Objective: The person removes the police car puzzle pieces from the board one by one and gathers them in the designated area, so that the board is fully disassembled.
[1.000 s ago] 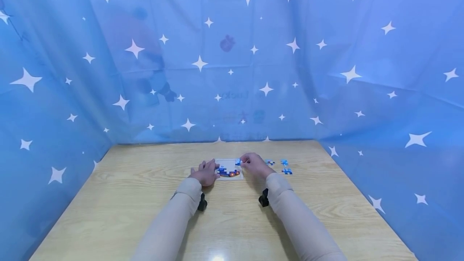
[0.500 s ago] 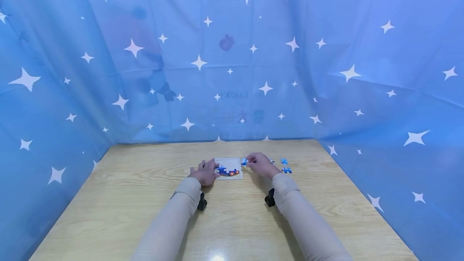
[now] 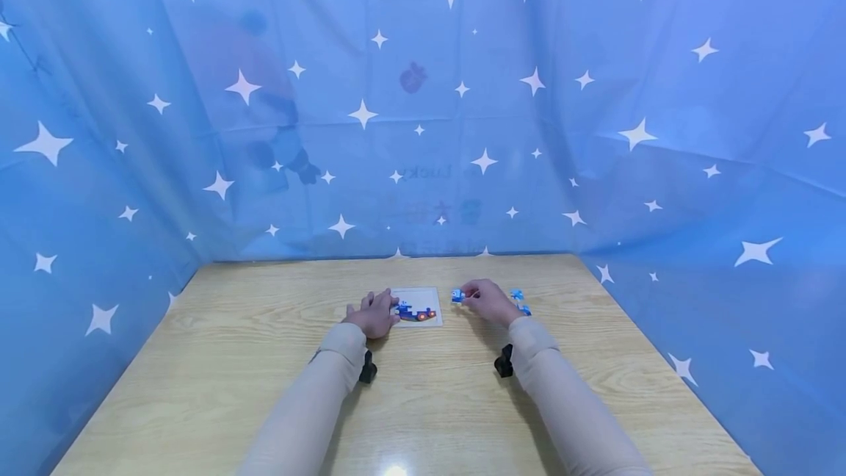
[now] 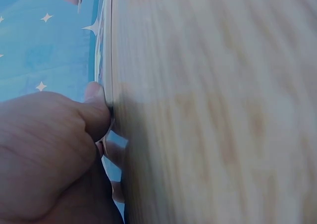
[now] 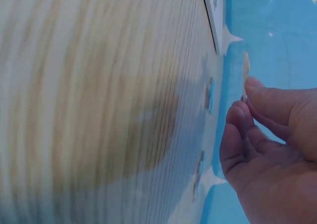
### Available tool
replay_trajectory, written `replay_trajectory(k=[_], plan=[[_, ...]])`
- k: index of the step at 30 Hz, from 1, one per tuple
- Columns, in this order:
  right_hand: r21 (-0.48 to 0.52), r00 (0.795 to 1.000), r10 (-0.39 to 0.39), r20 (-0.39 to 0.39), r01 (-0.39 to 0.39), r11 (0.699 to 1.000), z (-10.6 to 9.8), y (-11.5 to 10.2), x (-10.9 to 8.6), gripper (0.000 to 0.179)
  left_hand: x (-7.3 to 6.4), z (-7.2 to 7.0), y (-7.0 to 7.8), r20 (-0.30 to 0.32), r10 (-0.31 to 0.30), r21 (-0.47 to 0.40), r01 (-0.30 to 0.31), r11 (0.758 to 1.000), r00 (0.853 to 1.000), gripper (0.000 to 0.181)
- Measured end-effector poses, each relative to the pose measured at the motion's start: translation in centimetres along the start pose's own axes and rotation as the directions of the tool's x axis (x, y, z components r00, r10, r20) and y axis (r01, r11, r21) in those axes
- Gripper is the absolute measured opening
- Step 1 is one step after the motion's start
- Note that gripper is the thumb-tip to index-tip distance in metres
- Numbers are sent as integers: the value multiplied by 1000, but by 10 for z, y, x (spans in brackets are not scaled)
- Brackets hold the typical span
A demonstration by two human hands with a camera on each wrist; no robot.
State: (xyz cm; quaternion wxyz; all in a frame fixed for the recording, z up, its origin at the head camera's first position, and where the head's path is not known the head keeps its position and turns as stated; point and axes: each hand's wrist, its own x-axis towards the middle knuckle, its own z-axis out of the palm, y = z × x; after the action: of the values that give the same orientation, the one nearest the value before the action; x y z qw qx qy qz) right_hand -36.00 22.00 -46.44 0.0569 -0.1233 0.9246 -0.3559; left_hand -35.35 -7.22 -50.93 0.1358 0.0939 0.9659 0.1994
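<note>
A small square puzzle board lies towards the back of the table, with part of a blue and orange vehicle picture fitted along its near side. Its upper part shows bare white. My left hand rests at the board's left edge, fingers spread, with the thumb touching that edge. To the right of the board, my right hand pinches a blue and white puzzle piece between thumb and fingertips. The right wrist view shows this piece edge-on, held above the tabletop.
Beyond my right hand lie loose blue puzzle pieces, one farther back and one nearer, the latter partly hidden by the hand. A blue curtain with white stars hangs around the wooden table at the back and sides.
My right hand has drawn the puzzle piece away from the board's upper right corner, off to the right. The left hand and the board have stayed in place.
</note>
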Motion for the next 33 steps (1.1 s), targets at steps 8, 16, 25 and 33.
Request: replay_trajectory(k=[8, 16, 25, 33], plan=[[17, 1000, 7, 5, -7, 1000, -10, 10, -7, 31, -2, 1, 0, -7, 6, 10, -6, 1000, 1000, 57], [-21, 1000, 1, -11, -1, 1000, -20, 18, -14, 28, -5, -1, 0, -4, 21, -19, -21, 1000, 1000, 54], [-31, 1000, 19, -3, -19, 999, -27, 29, -21, 26, -5, 0, 0, -10, 11, -11, -11, 1000, 1000, 54], [-45, 999, 41, 18, -40, 998, -33, 34, -27, 22, -8, -3, 2, 7, 8, -18, -8, 1000, 1000, 54]])
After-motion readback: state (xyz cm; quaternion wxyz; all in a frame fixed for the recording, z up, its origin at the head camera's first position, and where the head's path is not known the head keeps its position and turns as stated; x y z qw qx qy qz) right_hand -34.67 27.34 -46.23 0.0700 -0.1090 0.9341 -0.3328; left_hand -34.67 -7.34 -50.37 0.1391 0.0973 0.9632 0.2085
